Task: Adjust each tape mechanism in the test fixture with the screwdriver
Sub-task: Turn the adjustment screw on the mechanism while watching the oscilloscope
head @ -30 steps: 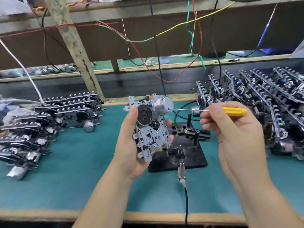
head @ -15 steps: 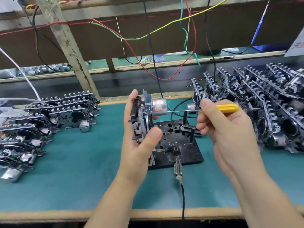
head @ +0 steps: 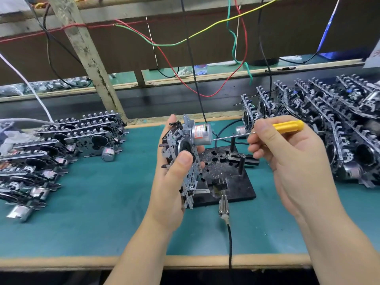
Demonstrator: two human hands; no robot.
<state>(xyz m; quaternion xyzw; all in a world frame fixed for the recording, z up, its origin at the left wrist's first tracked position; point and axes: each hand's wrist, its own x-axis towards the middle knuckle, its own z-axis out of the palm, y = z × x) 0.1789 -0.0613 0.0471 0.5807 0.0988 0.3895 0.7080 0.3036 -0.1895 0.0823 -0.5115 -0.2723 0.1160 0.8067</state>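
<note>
**Bare hands, nothing worn**

Not much to report on the person: only two forearms and hands are in view. Left hand and right hand are both bare, no gloves, no rings, no watch or wrist strap that I can spot. Forearms are uncovered all the way down to the bottom edge of the shot, so no sleeve or cuff shows. Fingernails look short and plain, unpainted. The rest of the body is out of frame.
</note>
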